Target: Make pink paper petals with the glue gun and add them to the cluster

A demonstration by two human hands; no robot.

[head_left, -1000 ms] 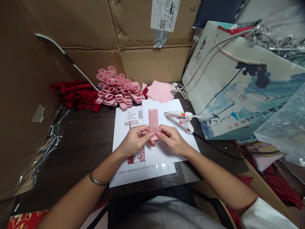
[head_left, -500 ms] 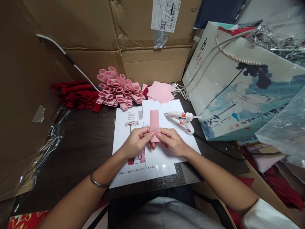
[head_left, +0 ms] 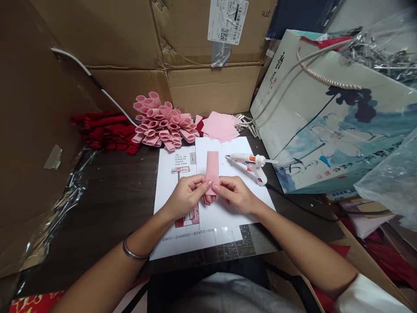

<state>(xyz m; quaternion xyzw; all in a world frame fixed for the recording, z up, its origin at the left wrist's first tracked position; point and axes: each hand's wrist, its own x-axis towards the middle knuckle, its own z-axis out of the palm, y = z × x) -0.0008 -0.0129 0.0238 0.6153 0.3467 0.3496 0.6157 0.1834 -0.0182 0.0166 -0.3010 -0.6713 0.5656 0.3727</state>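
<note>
Between both hands is a flat, folded pink felt strip (head_left: 213, 167), upright over the white paper sheets (head_left: 234, 208). My left hand (head_left: 189, 194) pinches its lower left edge, thumb in front and fingers behind. From the other side my right hand (head_left: 237, 194) grips the lower right edge, its thumb tip close to the left thumb. Just beyond the right hand a white hot glue gun (head_left: 249, 163) stands on the paper, nozzle pointing left. Printed text and a picture show on the lower sheet, partly covered by my left hand.
Rolled pink felt tubes (head_left: 159, 121) are heaped at the back, with folded dark red felt pieces (head_left: 107, 130) to their left. Flat pink felt squares (head_left: 221, 126) lie beside metal clips (head_left: 249, 126). A large paper bag (head_left: 325, 126) stands right; cardboard (head_left: 211, 87) walls the back.
The strip's top leans slightly more to the right. My thumbs have shifted a little on its lower end; both hands keep hold of it. The view has moved slightly.
</note>
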